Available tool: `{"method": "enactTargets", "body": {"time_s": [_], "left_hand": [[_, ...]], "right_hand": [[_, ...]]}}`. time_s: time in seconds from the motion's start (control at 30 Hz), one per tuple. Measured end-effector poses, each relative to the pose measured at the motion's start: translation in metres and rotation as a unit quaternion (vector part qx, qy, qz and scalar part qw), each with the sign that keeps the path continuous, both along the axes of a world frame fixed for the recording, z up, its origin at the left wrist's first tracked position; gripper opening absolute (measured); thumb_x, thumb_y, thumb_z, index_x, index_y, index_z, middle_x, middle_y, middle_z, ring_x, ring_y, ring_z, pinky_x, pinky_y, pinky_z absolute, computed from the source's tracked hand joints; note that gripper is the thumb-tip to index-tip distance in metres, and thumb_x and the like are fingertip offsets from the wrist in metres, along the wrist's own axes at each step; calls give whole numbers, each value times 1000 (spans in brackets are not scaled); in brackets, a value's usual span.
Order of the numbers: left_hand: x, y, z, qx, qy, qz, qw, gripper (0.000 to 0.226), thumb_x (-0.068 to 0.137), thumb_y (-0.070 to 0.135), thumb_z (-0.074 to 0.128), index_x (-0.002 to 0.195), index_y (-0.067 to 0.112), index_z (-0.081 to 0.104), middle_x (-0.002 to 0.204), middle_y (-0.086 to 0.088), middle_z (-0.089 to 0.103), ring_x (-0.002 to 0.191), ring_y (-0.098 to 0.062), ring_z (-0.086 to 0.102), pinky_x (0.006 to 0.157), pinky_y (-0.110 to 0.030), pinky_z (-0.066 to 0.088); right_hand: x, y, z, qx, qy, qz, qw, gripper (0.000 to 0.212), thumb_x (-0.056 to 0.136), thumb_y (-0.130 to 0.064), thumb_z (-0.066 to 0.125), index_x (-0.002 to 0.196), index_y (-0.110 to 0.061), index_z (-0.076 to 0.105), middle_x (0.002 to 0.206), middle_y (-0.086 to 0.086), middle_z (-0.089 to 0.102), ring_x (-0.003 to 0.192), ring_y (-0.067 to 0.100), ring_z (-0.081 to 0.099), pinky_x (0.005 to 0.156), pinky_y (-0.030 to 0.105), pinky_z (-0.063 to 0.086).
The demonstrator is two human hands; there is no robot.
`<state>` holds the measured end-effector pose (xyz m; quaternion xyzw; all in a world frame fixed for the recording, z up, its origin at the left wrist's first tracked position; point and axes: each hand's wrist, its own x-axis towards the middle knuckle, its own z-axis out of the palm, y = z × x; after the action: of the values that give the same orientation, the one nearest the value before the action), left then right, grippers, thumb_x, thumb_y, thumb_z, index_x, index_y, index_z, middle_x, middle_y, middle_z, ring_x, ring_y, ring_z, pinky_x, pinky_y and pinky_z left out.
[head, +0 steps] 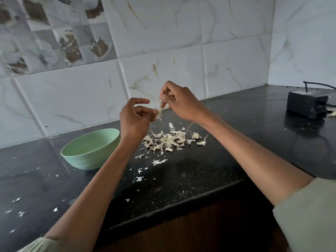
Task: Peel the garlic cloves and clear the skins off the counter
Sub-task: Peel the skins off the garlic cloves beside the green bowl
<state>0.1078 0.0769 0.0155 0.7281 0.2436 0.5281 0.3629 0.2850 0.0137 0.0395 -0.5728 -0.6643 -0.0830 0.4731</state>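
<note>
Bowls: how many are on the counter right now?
1. A single pale green bowl stands on the black counter, left of the pile of garlic skins and beside the left forearm. Nothing seems hidden behind the arms.

Honestly nothing readable here. The black box [307, 105] at the far right of the counter [200, 179] has a pale patch on top that might be a label, but it's way too blurry to read.

We cannot tell garlic cloves from skins in the pile [170, 140]. The black box [307, 105] has its cable cut off at the right edge. Curled fingers [168, 99] hide whatever the hands hold.
</note>
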Motion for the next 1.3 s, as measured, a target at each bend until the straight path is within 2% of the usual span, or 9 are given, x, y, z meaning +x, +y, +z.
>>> {"method": "enactTargets", "body": {"time_s": [0.17,0.3,0.43,0.57,0.77,0.9,1.03,1.17,1.3], "left_hand": [[-2,4,-1,-17,-34,20,999,30,91,10,83,116,7,67,84,-5,80,71,-19,77,72,-27,62],[0,9,-5,-12,-25,28,999,23,94,4,77,114,9,69,85,-6,80,70,-17,76,73,-32,64],[2,8,-4,-72,-23,-10,997,16,101,12,71,116,8,68,94,-10,79,79,-18,76,71,-31,63],[6,0,-4,-115,34,-47,992,33,112,30,53,108,1,66,84,-9,67,66,-18,69,58,-27,57],[6,3,-5,-45,92,-17,995,25,107,9,39,92,4,60,74,-3,59,58,-17,61,61,-36,52],[2,5,-8,-36,63,-24,997,26,101,0,39,86,10,58,81,-11,65,60,-14,56,63,-33,48],[2,0,-7,-54,22,-53,997,32,97,-8,36,81,13,55,65,5,59,58,-11,54,61,-26,45],[3,-2,-4,-57,-1,-81,995,29,114,22,46,90,10,58,60,10,55,60,-7,55,62,-23,47],[3,2,-6,-37,19,-74,996,30,113,25,49,95,5,60,69,2,57,61,-9,57,62,-27,48]], "right_hand": [[-1,7,-6,-77,-67,-32,994,34,105,-46,57,91,-15,61,80,4,68,68,23,58,63,37,44],[-6,7,-9,-118,-73,-17,990,31,108,-37,54,89,-16,65,73,2,65,60,15,49,59,35,37],[-10,4,-6,-104,-70,-16,992,32,109,-34,52,85,-15,62,73,2,67,57,15,49,57,33,36],[-13,2,-7,-93,-79,-15,992,31,110,-29,52,82,-18,58,66,-7,59,53,8,44,53,25,33],[-16,3,-9,-85,-101,1,991,35,110,-28,52,83,-7,60,68,5,63,52,9,41,53,26,33],[-19,0,-6,-117,-70,18,990,37,112,-27,47,89,-1,60,74,-4,62,58,2,47,57,20,34],[-19,-2,-5,-169,-8,58,984,33,113,-23,44,93,-1,58,76,9,58,65,14,50,65,32,42],[-16,-4,-3,-184,105,134,968,32,114,-23,41,91,-8,57,74,2,50,65,15,47,62,29,46],[-9,-7,-2,-182,137,144,963,32,114,-24,41,91,-11,58,81,7,52,69,14,48,64,27,45]]}}
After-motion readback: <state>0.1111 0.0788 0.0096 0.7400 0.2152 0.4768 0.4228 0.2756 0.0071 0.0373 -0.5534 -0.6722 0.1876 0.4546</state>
